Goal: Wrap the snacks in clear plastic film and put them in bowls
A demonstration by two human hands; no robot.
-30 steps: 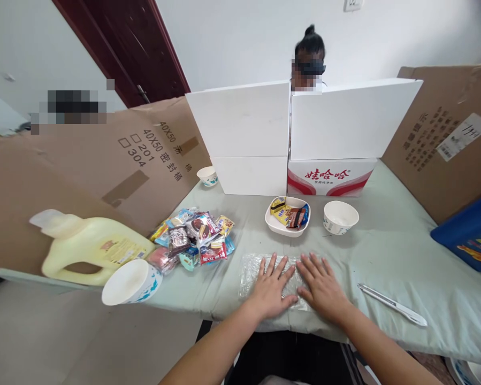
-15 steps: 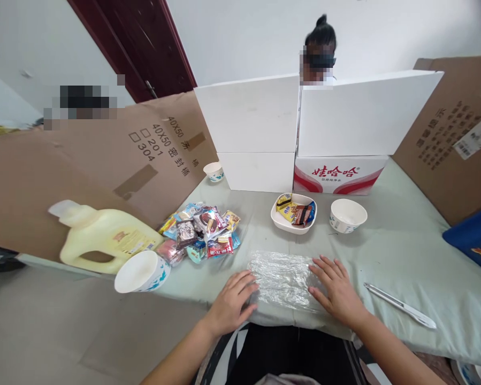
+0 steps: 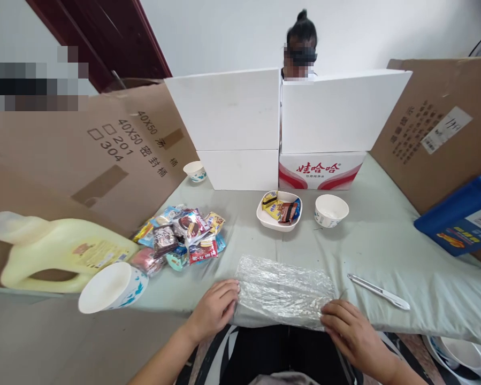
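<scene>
Between both hands — crinkled clear wrap (image 3: 284, 291).

A pale green surface (image 3: 384, 240) holds a pile of snack packets (image 3: 180, 235), a white dish of snacks (image 3: 279, 211), an empty paper bowl (image 3: 330, 210), a white utility knife (image 3: 379, 291), a yellow detergent jug (image 3: 59, 254) and a tipped paper cup (image 3: 112, 286). White boxes (image 3: 280, 117) stand behind.

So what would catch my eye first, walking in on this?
Probably the crinkled sheet of clear plastic wrap at the table's near edge, with the left hand and right hand at its two ends. Next, the heap of bright snack packets to its left, beside a pale yellow plastic jug.
</scene>
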